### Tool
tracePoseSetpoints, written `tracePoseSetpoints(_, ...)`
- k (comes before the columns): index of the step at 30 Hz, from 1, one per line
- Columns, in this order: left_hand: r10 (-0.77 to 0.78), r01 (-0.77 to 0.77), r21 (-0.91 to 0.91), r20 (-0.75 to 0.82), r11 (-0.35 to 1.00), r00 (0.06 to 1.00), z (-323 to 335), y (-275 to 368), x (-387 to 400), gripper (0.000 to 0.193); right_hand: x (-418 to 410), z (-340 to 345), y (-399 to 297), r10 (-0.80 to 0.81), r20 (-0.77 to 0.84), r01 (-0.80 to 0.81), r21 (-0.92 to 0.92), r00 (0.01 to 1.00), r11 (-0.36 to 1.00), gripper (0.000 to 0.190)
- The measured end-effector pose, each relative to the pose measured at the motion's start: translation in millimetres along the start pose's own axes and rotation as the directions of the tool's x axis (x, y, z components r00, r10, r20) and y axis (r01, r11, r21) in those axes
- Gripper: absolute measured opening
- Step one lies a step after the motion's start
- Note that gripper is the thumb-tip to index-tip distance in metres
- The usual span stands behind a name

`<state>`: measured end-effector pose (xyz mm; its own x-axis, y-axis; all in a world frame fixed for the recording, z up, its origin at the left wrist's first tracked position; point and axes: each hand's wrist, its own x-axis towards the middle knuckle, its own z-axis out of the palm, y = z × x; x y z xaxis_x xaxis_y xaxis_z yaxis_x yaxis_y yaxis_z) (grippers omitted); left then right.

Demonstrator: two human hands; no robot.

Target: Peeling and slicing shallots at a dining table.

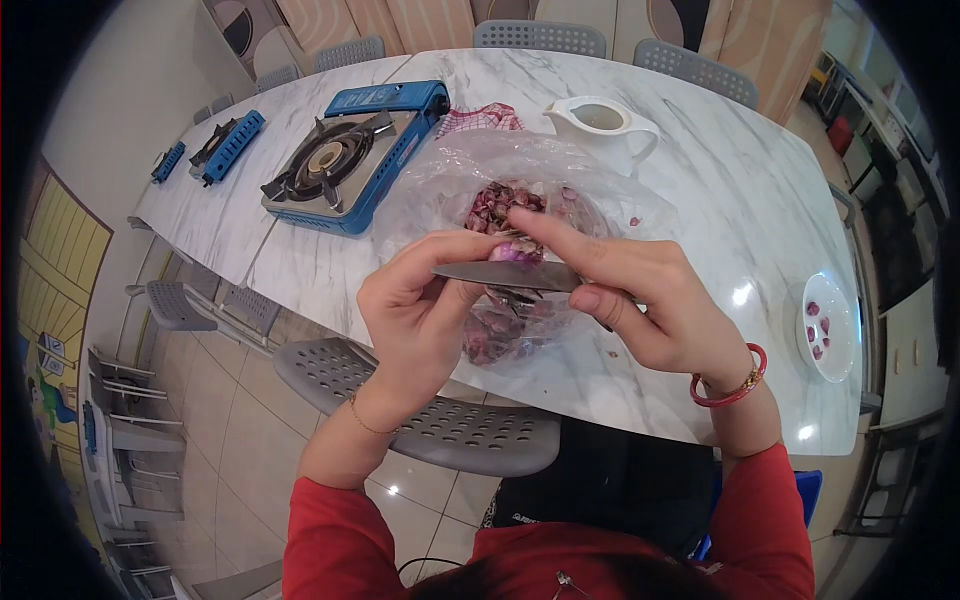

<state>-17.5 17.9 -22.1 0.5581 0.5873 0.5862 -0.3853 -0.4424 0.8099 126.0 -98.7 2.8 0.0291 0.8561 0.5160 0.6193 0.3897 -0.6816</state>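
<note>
Between my two hands is a purple shallot (514, 253) with loose papery skin. My left hand (424, 307) pinches it from the left with thumb and fingers. A knife (510, 276) lies across in front of the shallot, its blade pointing left. My right hand (637, 292) grips the knife, thumb low, while the index finger reaches over to the shallot's top. The knife's handle is mostly hidden by that hand. Beneath both hands a clear plastic bag (420, 180) lies spread open on the table, with many reddish shallots or skins (499, 206) in it.
A blue portable gas stove (330, 154) stands left of the bag. Behind the bag are a white ceramic pitcher (600, 127) and a red checked cloth (480, 118). A white bowl (825, 330) with several shallots sits on the marble-patterned table (720, 187) at right. A grey chair (480, 435) is at the near edge.
</note>
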Motion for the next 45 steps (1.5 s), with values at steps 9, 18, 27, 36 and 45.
tracePoseSetpoints(9, -0.047, 0.052, -0.05, 0.086, 0.997, 0.995, 6.5, 3.1, -1.8, 0.015, -5.0, 2.8, 4.6, -0.026, -0.029, 0.025, -0.023, 0.999, 0.999, 0.037)
tracePoseSetpoints(18, 0.031, -0.025, -0.109, 0.047, 0.994, 0.998, 3.1, -2.3, 0.1, 0.019, -6.3, 3.5, 2.9, 0.22, -0.052, -0.173, 0.456, 0.974, 0.873, 0.034)
tracePoseSetpoints(27, 0.105, -0.104, -0.063, 0.012, 0.993, 0.994, 3.3, -3.7, 2.5, 0.027, 2.3, 8.0, 31.5, 0.372, -0.084, -0.321, 0.354, 0.925, 0.879, 0.032)
tracePoseSetpoints(36, -0.046, 0.041, -0.14, -0.032, 0.989, 0.998, 4.5, 1.6, 3.6, 0.033, 2.2, 5.6, 23.4, 0.172, -0.125, -0.094, 0.472, 0.977, 0.876, 0.038)
tracePoseSetpoints(45, -0.005, -0.001, -0.129, -0.045, 0.992, 0.999, 0.6, -8.7, -2.6, 0.017, 1.4, 8.2, 24.9, -0.235, -0.035, 0.236, 0.015, 0.971, 0.972, 0.045)
